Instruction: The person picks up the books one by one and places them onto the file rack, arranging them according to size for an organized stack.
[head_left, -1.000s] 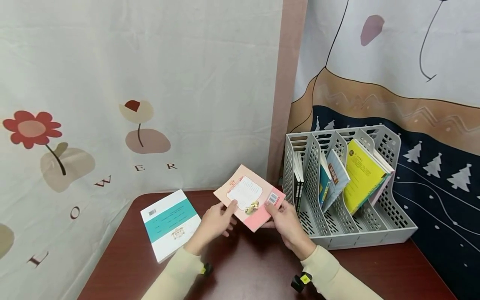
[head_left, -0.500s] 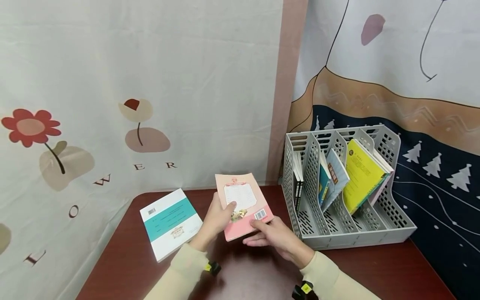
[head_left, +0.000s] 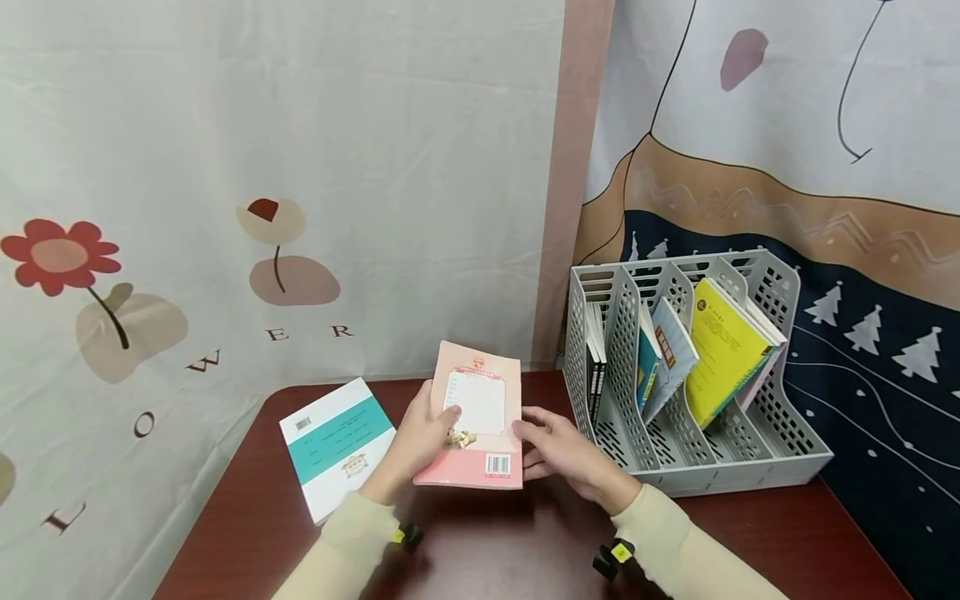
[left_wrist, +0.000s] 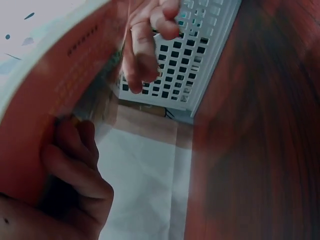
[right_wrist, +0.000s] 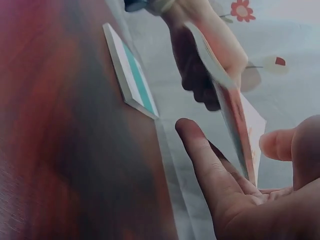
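Observation:
A pink paperback book (head_left: 480, 461), back cover up with a barcode, is held above the table. My left hand (head_left: 414, 440) grips its left edge, thumb on the cover and fingers curled behind, as the left wrist view shows. Around the book's right edge stands my right hand (head_left: 564, 457). Its thumb lies at the cover's edge. In the right wrist view the fingers (right_wrist: 212, 172) of that hand extend behind the book, loosely spread with a gap to it. A white and teal book (head_left: 341, 446) lies flat on the table at the left.
A grey file rack (head_left: 738, 477) with several slots stands at the right. It holds dark-spined books (head_left: 596, 375), a blue book (head_left: 670, 358) and a yellow book (head_left: 723, 354). A printed cloth (head_left: 420, 208) hangs behind the brown table (head_left: 495, 554).
The pink book has turned clockwise from a slanted pose to nearly upright in the head view. My right hand has shifted from the lower right corner up along the right edge.

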